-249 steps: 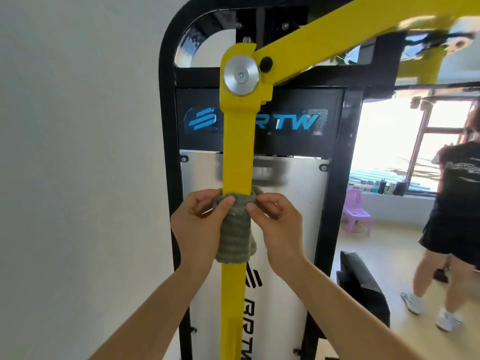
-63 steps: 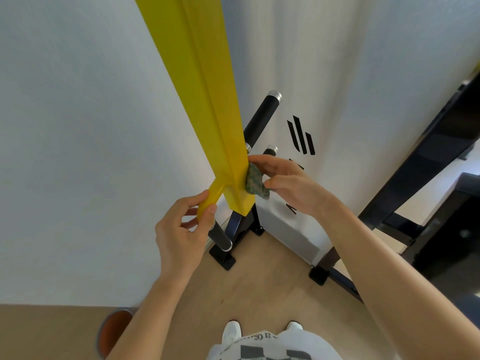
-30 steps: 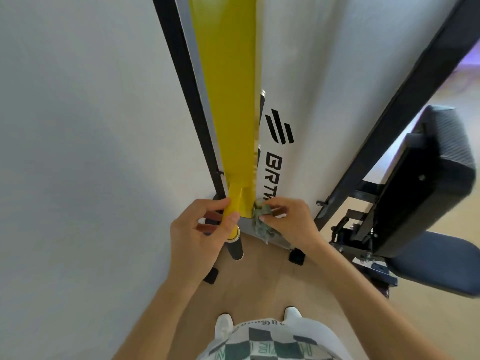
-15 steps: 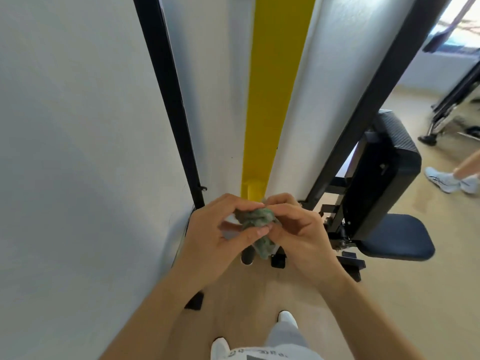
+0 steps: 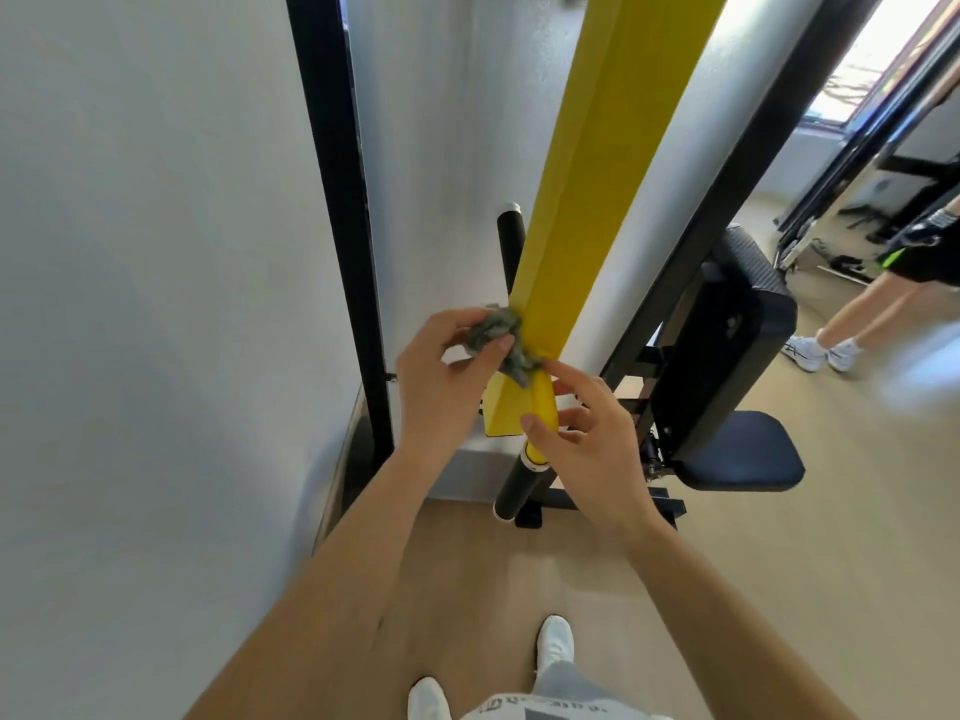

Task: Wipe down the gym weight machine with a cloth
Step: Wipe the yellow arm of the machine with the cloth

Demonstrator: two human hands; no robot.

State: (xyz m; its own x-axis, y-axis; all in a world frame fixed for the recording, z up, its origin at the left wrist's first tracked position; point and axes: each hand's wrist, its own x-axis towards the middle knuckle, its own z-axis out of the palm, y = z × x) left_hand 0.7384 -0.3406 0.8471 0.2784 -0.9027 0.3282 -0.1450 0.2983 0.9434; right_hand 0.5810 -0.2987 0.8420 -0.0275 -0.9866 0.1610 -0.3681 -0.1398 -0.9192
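A long yellow arm (image 5: pixel 602 163) of the weight machine slants down through the middle of the view to a round yellow stub and a black handle (image 5: pixel 514 488). My left hand (image 5: pixel 441 376) grips a crumpled grey-green cloth (image 5: pixel 501 340) against the left edge of the yellow arm near its lower end. My right hand (image 5: pixel 582 433) holds the round yellow stub just below the cloth, thumb and fingers curled around it. A second black handle (image 5: pixel 509 241) sticks up behind the arm.
The machine's black frame post (image 5: pixel 343 210) stands left of the arm beside a white wall. A black padded backrest (image 5: pixel 727 335) and seat (image 5: pixel 737 454) sit to the right. Another person's legs (image 5: pixel 857 314) stand at far right on the wooden floor.
Both hands held the bunched cloth together below the arm; now the left hand has carried it up against the arm's left edge and the right hand has let go and taken the yellow stub.
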